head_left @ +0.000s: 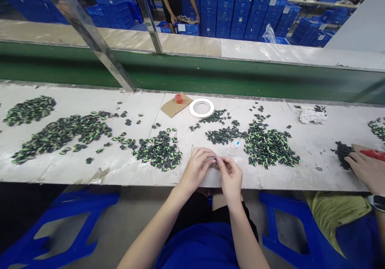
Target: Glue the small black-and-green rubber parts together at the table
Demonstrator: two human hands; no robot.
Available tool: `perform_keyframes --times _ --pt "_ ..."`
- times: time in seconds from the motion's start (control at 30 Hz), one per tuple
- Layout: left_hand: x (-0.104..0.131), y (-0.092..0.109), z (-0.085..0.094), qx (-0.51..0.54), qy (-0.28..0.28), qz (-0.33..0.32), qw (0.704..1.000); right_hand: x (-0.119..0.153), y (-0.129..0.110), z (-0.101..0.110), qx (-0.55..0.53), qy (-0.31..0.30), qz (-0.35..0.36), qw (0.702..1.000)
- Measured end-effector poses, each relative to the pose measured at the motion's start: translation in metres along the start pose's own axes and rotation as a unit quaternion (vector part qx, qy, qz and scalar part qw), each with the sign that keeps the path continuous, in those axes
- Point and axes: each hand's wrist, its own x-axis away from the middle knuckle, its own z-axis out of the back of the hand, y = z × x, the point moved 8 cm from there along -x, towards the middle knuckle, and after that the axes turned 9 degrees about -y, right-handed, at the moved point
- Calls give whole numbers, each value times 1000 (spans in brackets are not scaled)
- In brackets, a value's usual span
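Both my hands meet over the near edge of the white table [192,178]. My left hand [198,166] and my right hand [231,174] pinch a small dark part [215,158] between their fingertips; its shape is too small to make out. Just beyond my right hand is a small white bottle with a blue tip [237,144]. Left of my hands lies a pile of black and green parts [159,150], and to the right a larger such pile [267,146]. Small dark pieces [224,134] form a heap ahead of my hands.
A white tape roll [193,112] and a red cup [178,98] on brown cardboard [170,108] lie farther back. More parts [63,134] spread leftward. At right, another person's hand [362,168] touches a black heap. Blue stools [285,205] flank me; a green channel runs behind.
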Motion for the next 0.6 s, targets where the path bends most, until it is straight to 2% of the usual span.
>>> perform_keyframes --times 0.2,0.37,0.6 --pt "15 -24 -7 -64 13 47 997 2 7 7 106 9 -3 994" --pt "15 -25 -9 -70 35 43 996 3 1 1 170 -4 30 985" --pt "16 -26 -8 5 9 79 997 3 -2 -3 165 -30 26 986"
